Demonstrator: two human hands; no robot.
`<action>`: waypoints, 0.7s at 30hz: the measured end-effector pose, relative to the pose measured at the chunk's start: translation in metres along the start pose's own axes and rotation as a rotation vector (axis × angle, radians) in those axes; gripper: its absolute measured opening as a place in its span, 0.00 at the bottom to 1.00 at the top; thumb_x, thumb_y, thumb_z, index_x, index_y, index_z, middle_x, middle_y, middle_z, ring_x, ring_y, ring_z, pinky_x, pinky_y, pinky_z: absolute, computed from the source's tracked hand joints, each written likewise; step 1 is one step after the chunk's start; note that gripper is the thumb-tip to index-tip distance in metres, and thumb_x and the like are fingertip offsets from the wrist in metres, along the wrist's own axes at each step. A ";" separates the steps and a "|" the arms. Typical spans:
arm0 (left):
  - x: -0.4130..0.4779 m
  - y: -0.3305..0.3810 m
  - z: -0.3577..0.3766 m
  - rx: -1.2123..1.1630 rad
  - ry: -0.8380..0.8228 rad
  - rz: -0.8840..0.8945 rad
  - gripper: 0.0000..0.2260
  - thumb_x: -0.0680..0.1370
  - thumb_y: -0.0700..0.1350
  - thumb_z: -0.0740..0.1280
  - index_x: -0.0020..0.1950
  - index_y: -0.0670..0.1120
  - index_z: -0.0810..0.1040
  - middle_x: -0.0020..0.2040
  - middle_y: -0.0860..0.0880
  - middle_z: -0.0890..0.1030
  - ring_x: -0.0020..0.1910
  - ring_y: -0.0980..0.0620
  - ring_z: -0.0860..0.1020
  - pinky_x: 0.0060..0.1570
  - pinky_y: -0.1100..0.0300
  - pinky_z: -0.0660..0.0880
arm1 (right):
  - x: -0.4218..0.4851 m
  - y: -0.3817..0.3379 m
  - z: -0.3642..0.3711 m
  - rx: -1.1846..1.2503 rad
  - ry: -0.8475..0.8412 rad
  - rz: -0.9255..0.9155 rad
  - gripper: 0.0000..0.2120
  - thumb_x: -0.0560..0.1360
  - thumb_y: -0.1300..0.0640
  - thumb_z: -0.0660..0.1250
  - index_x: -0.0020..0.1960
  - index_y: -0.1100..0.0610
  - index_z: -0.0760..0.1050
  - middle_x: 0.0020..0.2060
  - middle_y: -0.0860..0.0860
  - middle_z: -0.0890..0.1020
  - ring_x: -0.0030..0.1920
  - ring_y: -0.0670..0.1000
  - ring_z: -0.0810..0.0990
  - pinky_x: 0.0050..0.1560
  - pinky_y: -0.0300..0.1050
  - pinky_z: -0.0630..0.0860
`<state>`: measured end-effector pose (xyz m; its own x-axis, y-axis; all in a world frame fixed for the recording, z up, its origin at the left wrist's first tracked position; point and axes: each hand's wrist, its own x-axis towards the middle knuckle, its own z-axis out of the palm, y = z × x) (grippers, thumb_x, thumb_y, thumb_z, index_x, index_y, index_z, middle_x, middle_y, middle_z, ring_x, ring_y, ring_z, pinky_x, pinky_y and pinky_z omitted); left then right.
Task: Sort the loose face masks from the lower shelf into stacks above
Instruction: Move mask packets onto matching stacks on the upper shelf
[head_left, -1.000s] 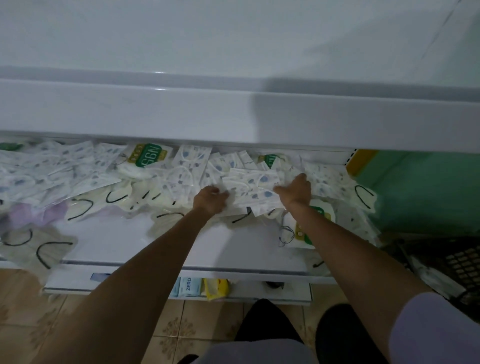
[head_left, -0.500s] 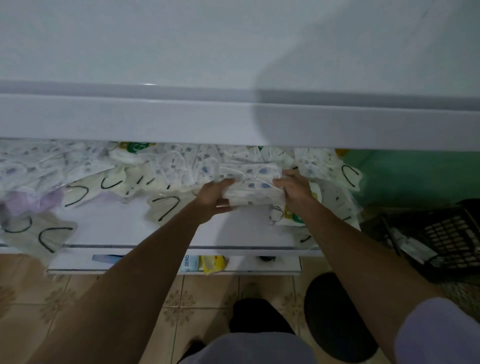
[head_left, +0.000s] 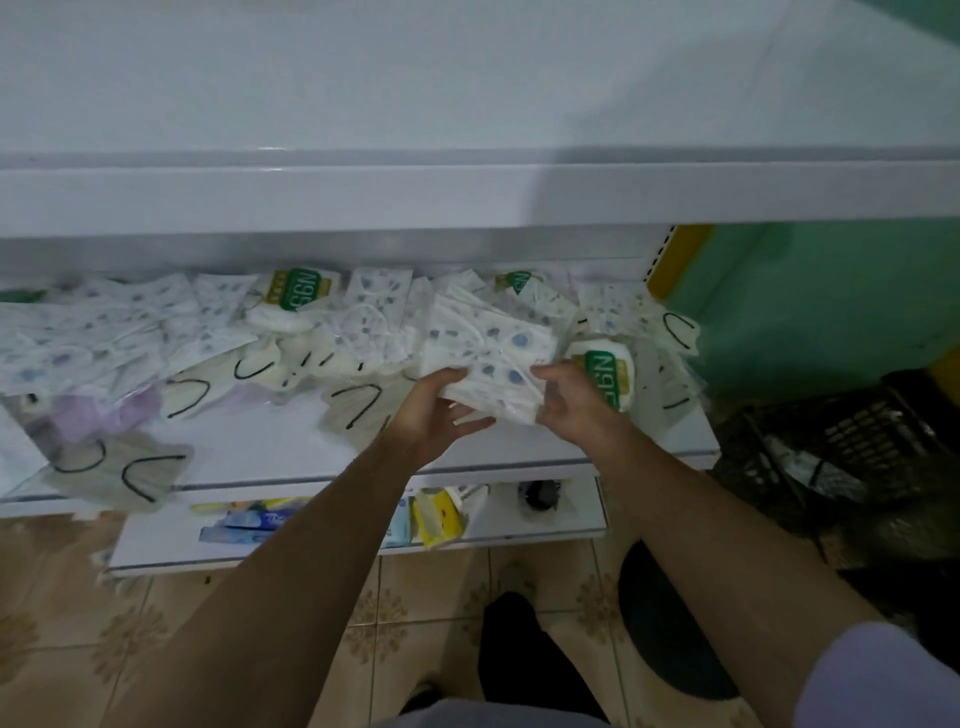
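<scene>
White printed masks (head_left: 485, 358) pinched between left hand (head_left: 427, 410), right hand (head_left: 576, 405), count unclear.

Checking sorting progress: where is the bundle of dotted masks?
Head view, right of centre: the bundle of dotted masks is held between the left hand and right hand above the lower shelf, just left of a green-labelled pack.

Up front, the bundle of masks (head_left: 488, 358) is white, dotted with blue-grey spots, and the same speckled print runs across the loose masks (head_left: 104, 338) on the left. Next, cream masks (head_left: 358, 410) with black ear loops. One lilac mask (head_left: 130, 410) peeks through. The N95 pack (head_left: 605, 379) is white with a green label and gold trim. The shelves (head_left: 467, 197) are plain white, the wall (head_left: 831, 312) green, the floor tiles (head_left: 130, 639) beige with brown floral motifs, the crate (head_left: 857, 441) black.
</scene>
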<state>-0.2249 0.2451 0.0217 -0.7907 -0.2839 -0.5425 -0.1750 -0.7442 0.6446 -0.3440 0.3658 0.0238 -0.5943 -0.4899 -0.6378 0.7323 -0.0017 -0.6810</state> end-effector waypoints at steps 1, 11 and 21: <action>-0.010 -0.001 -0.004 0.029 0.026 0.002 0.07 0.77 0.42 0.62 0.52 0.45 0.76 0.47 0.45 0.80 0.48 0.47 0.78 0.58 0.45 0.73 | -0.006 0.007 0.002 0.005 -0.031 -0.014 0.14 0.75 0.68 0.60 0.58 0.56 0.74 0.46 0.54 0.81 0.44 0.54 0.80 0.45 0.51 0.78; -0.118 0.059 -0.040 0.258 0.308 0.327 0.22 0.75 0.34 0.65 0.64 0.54 0.66 0.51 0.46 0.75 0.46 0.48 0.74 0.40 0.56 0.71 | -0.077 0.000 0.066 -0.192 -0.106 -0.416 0.23 0.71 0.74 0.64 0.62 0.56 0.72 0.53 0.52 0.79 0.51 0.53 0.79 0.54 0.51 0.76; -0.182 0.074 -0.023 0.167 0.365 0.358 0.03 0.76 0.33 0.65 0.49 0.37 0.74 0.48 0.42 0.72 0.43 0.44 0.75 0.39 0.50 0.81 | -0.111 -0.049 0.103 -0.426 -0.437 -0.307 0.06 0.74 0.68 0.66 0.43 0.58 0.76 0.39 0.53 0.83 0.43 0.55 0.80 0.47 0.50 0.79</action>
<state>-0.0805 0.2284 0.1557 -0.5682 -0.7158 -0.4060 -0.0465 -0.4647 0.8843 -0.2792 0.3304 0.1652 -0.4999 -0.8293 -0.2497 0.3037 0.1022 -0.9473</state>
